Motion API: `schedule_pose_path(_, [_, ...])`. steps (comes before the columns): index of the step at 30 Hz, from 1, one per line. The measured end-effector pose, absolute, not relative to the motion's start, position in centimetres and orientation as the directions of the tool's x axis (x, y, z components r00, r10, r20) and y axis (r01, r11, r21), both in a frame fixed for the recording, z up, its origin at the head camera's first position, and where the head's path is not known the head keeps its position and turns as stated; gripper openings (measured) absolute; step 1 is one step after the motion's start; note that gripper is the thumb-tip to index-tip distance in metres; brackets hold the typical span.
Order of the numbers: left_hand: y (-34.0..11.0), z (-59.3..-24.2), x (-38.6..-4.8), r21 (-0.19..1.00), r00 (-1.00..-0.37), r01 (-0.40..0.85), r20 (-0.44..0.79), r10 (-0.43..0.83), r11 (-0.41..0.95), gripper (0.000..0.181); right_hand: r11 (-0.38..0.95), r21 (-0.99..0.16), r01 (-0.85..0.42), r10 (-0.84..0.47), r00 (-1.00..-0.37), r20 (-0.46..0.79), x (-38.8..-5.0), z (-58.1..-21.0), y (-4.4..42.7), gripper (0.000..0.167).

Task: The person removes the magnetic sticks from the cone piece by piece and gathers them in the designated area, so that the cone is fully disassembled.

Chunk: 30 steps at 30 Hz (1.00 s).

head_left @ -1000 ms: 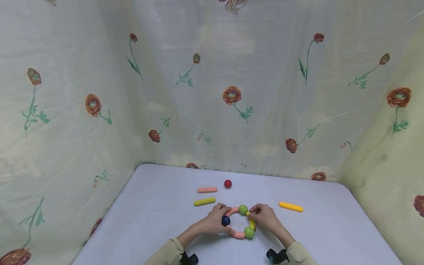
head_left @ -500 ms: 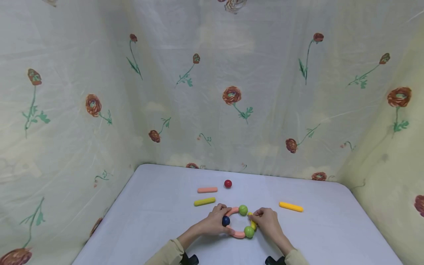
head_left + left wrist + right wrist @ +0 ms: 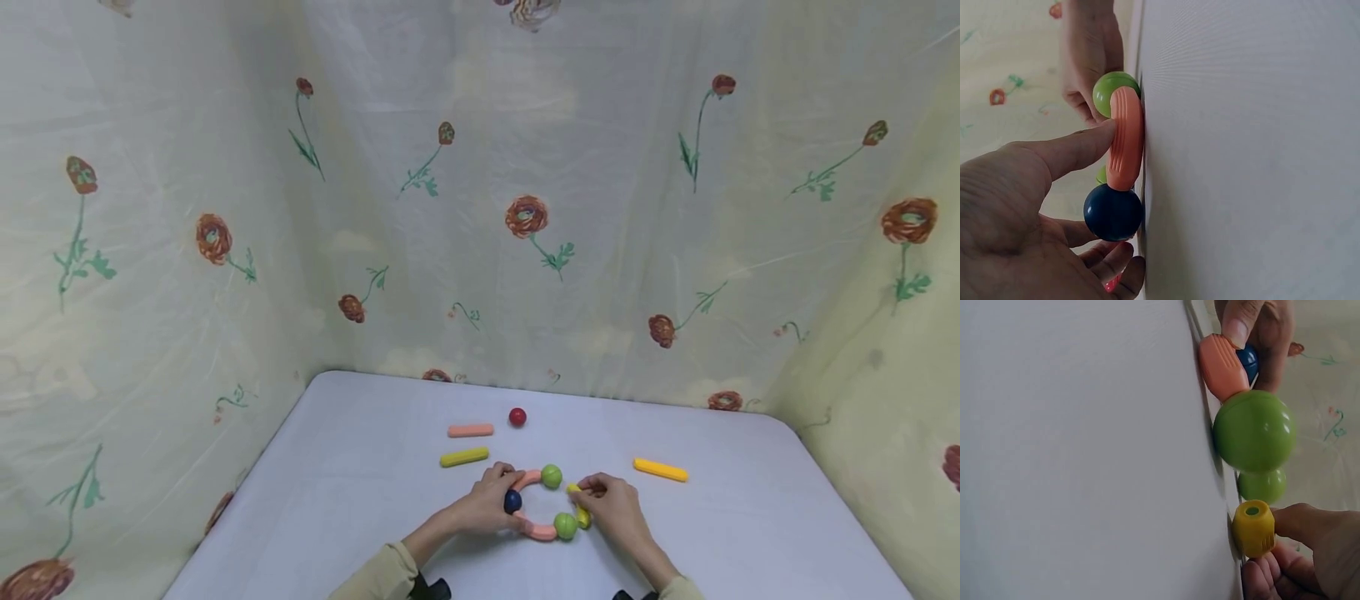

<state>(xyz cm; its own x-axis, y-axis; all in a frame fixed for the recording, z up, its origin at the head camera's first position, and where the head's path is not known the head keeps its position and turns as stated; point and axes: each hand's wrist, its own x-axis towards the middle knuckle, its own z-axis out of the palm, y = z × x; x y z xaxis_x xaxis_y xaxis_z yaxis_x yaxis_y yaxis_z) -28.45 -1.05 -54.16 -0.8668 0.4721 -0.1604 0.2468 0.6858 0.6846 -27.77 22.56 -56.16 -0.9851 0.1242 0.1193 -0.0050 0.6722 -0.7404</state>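
Observation:
In the head view, two pink curved sticks, the upper (image 3: 531,476) and the lower (image 3: 542,532), join at a navy blue ball (image 3: 512,501). Each stick ends in a green ball, one far (image 3: 551,476) and one near (image 3: 566,526). My left hand (image 3: 483,504) grips this open arc from the left, its thumb on the lower curved stick (image 3: 1125,140) and its fingers past the blue ball (image 3: 1113,212). A yellow curved stick (image 3: 582,518) is pinched in my right hand (image 3: 613,510), apart from both green balls. Its end, with a small hole, faces the right wrist camera.
Behind the arc lie a straight pink stick (image 3: 470,431), a straight olive-yellow stick (image 3: 464,457) and a red ball (image 3: 517,417). An orange-yellow straight stick (image 3: 660,469) is at right. Flowered curtains (image 3: 480,250) surround the white table (image 3: 360,450).
The yellow curved stick has come away from the green balls and moved right with my right hand, so the ring now gapes on that side. My left hand stays in place.

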Motion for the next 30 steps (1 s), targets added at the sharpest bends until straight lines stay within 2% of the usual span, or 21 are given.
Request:
schedule_pose_path(12, [-1.1,-54.6,-28.5,0.681,-0.865,0.251,-0.162,0.475,0.688,0.083,0.709,-0.7,0.091,0.204,-0.976,0.08,-26.2,-55.9,28.7,0.024])
schedule_pose_path(20, [-1.1,-54.5,-28.7,0.676,-0.867,0.239,-0.174,0.467,0.697,0.081,0.719,-0.684,0.12,0.201,-0.979,0.04,-25.9,-55.6,29.8,0.026])
schedule_pose_path(27, [-1.0,-54.6,-28.8,0.68,-0.865,0.235,-0.179,0.469,0.694,0.082,0.675,-0.709,0.206,0.237,-0.97,-0.055,-26.0,-54.6,29.3,0.067])
schedule_pose_path(30, [-1.1,-54.6,-28.7,0.687,-0.862,0.238,-0.177,0.475,0.687,0.083,0.639,-0.754,0.151,0.16,-0.985,-0.062,-26.0,-54.0,28.1,0.064])
